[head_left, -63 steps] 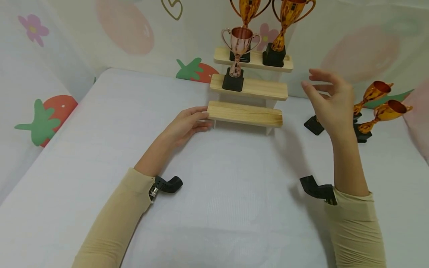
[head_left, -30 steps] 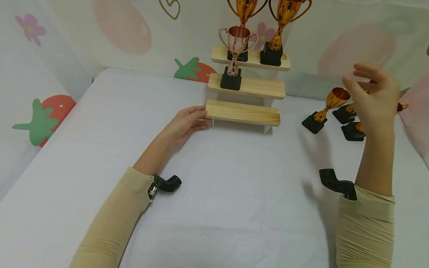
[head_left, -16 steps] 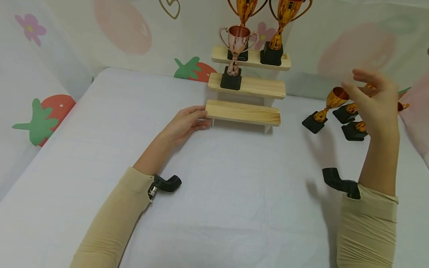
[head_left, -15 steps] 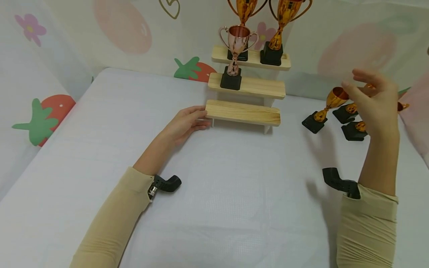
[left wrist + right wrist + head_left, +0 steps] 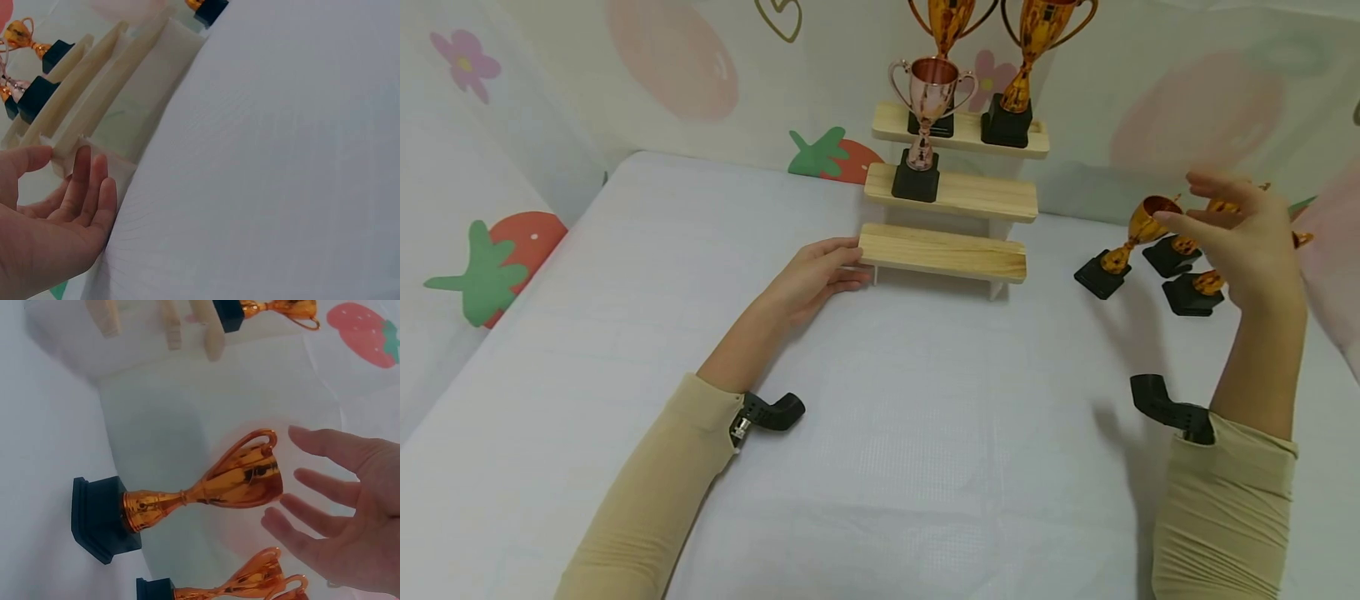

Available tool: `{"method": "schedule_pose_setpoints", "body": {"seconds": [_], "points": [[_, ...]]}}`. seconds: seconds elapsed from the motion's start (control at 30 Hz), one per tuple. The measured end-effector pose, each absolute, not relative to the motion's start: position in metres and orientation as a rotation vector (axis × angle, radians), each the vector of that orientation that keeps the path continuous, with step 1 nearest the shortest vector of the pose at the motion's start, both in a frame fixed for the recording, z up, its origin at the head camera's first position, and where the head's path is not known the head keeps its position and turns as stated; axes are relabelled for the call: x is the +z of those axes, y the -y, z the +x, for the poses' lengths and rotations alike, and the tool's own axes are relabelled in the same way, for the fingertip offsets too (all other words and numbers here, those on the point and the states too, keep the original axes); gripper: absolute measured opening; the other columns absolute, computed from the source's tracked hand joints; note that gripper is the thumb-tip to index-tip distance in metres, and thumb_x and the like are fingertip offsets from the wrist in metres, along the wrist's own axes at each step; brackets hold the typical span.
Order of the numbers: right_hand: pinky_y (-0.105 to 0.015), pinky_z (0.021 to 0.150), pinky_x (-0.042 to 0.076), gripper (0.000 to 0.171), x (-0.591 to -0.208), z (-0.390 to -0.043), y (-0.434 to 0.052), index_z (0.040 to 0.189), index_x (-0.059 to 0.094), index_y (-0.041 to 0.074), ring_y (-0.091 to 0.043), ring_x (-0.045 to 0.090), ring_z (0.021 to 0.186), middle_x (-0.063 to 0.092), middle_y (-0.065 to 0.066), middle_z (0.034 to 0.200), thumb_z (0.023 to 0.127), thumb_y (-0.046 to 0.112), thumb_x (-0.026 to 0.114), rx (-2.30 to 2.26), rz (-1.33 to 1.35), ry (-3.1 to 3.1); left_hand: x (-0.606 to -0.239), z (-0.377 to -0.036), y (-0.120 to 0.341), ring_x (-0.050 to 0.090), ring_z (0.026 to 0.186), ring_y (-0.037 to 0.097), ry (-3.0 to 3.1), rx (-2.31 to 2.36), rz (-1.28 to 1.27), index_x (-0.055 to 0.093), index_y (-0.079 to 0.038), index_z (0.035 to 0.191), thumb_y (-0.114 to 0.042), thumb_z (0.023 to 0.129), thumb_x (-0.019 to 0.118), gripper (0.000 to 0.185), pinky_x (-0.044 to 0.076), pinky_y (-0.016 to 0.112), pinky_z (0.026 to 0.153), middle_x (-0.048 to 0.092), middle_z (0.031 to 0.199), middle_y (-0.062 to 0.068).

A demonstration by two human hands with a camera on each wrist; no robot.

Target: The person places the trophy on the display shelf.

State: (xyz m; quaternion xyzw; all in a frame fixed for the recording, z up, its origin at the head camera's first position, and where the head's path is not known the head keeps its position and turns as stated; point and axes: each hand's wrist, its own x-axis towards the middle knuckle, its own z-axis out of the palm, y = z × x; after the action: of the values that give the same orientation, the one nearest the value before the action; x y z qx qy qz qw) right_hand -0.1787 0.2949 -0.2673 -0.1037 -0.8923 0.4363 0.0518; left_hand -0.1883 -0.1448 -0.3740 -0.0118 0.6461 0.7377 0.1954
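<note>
Right grip (image 5: 1251, 242) spread, holding nothing, just beside nearest cup (image 5: 206, 487). I'd take its stem above the base. Left grip (image 5: 808, 279) flat, steadying rack (image 5: 942, 252).

- We see glossy, mirror-bright gold metal on the small trophy (image 5: 240, 478), above its matt black base.
- The stepped shelf (image 5: 942, 252) looks like pale, unvarnished wood.
- The tabletop (image 5: 880, 433) looks like matt white woven cloth.
</note>
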Motion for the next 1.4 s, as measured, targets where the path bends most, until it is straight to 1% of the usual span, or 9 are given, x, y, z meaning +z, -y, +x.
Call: {"method": "schedule_pose_setpoints", "body": {"seconds": [0.3, 0.47, 0.73, 0.83, 0.97, 1.1, 1.23, 1.33, 1.4], "points": [[-0.045, 0.126, 0.033, 0.077, -0.274, -0.180, -0.303, 0.164, 0.041, 0.025, 0.006, 0.056, 0.109, 0.049, 0.011, 0.146, 0.097, 0.041, 0.076, 1.340, -0.231, 2.861, -0.373, -0.188, 0.144, 0.066, 0.096, 0.008, -1.820, 2.052, -0.030, 0.038, 0.005, 0.159, -0.013, 0.113, 0.045, 0.050, 0.056, 0.019, 0.087, 0.052, 0.144, 0.021], [-0.016, 0.108, 0.044, 0.076, -0.279, -0.182, -0.306, 0.166, 0.037, 0.025, 0.013, 0.054, 0.103, 0.038, -0.003, 0.165, 0.100, 0.036, 0.073, 1.337, -0.161, 2.901, -0.374, -0.189, 0.144, 0.066, 0.097, 0.008, -1.829, 2.042, -0.029, 0.038, 0.005, 0.159, -0.013, 0.113, 0.045, 0.050, 0.056, 0.019, 0.087, 0.052, 0.145, 0.021], [-0.013, 0.099, 0.046, 0.069, -0.285, -0.186, -0.312, 0.164, 0.037, 0.039, 0.012, 0.053, 0.106, 0.017, -0.014, 0.175, 0.103, 0.036, 0.070, 1.306, -0.074, 2.961, -0.374, -0.189, 0.144, 0.066, 0.096, 0.008, -1.819, 2.058, -0.035, 0.038, 0.006, 0.159, -0.012, 0.113, 0.045, 0.050, 0.056, 0.019, 0.087, 0.051, 0.145, 0.021], [-0.020, 0.107, 0.045, 0.067, -0.286, -0.187, -0.313, 0.163, 0.038, 0.039, 0.013, 0.054, 0.105, 0.017, -0.016, 0.174, 0.104, 0.034, 0.069, 1.303, -0.066, 2.965, -0.375, -0.189, 0.144, 0.066, 0.096, 0.008, -1.816, 2.063, -0.038, 0.038, 0.006, 0.159, -0.012, 0.113, 0.045, 0.050, 0.056, 0.019, 0.087, 0.051, 0.146, 0.021], [-0.053, 0.123, 0.035, 0.065, -0.286, -0.187, -0.312, 0.161, 0.041, 0.039, 0.009, 0.054, 0.110, 0.020, -0.016, 0.173, 0.103, 0.034, 0.070, 1.317, -0.103, 2.956, -0.375, -0.189, 0.144, 0.066, 0.096, 0.008, -1.814, 2.066, -0.036, 0.037, 0.006, 0.159, -0.012, 0.113, 0.045, 0.050, 0.056, 0.019, 0.087, 0.050, 0.147, 0.022], [-0.042, 0.111, 0.041, 0.056, -0.286, -0.185, -0.311, 0.150, 0.050, 0.042, 0.009, 0.056, 0.101, 0.043, -0.002, 0.150, 0.099, 0.037, 0.075, 1.339, -0.135, 2.917, -0.375, -0.189, 0.144, 0.066, 0.096, 0.008, -1.815, 2.068, -0.032, 0.037, 0.006, 0.159, -0.012, 0.113, 0.044, 0.050, 0.056, 0.019, 0.087, 0.050, 0.147, 0.022], [-0.026, 0.086, 0.038, 0.049, -0.285, -0.184, -0.308, 0.138, 0.056, 0.043, 0.012, 0.059, 0.093, 0.046, 0.018, 0.121, 0.096, 0.036, 0.080, 1.382, -0.137, 2.862, -0.374, -0.188, 0.144, 0.066, 0.096, 0.008, -1.814, 2.068, -0.034, 0.037, 0.006, 0.159, -0.012, 0.113, 0.044, 0.050, 0.056, 0.019, 0.087, 0.050, 0.147, 0.022], [-0.017, 0.081, 0.041, 0.046, -0.284, -0.185, -0.306, 0.134, 0.059, 0.040, 0.013, 0.061, 0.093, 0.048, 0.020, 0.121, 0.095, 0.032, 0.081, 1.419, -0.136, 2.814, -0.373, -0.187, 0.144, 0.066, 0.097, 0.008, -1.814, 2.067, -0.038, 0.037, 0.006, 0.159, -0.012, 0.113, 0.045, 0.050, 0.056, 0.019, 0.088, 0.050, 0.147, 0.023], [-0.016, 0.095, 0.045, 0.045, -0.284, -0.185, -0.305, 0.133, 0.059, 0.038, 0.014, 0.062, 0.095, 0.049, 0.020, 0.123, 0.095, 0.030, 0.082, 1.441, -0.140, 2.786, -0.373, -0.188, 0.144, 0.066, 0.097, 0.008, -1.815, 2.064, -0.043, 0.037, 0.005, 0.159, -0.013, 0.113, 0.045, 0.050, 0.056, 0.020, 0.088, 0.050, 0.147, 0.023]]}}
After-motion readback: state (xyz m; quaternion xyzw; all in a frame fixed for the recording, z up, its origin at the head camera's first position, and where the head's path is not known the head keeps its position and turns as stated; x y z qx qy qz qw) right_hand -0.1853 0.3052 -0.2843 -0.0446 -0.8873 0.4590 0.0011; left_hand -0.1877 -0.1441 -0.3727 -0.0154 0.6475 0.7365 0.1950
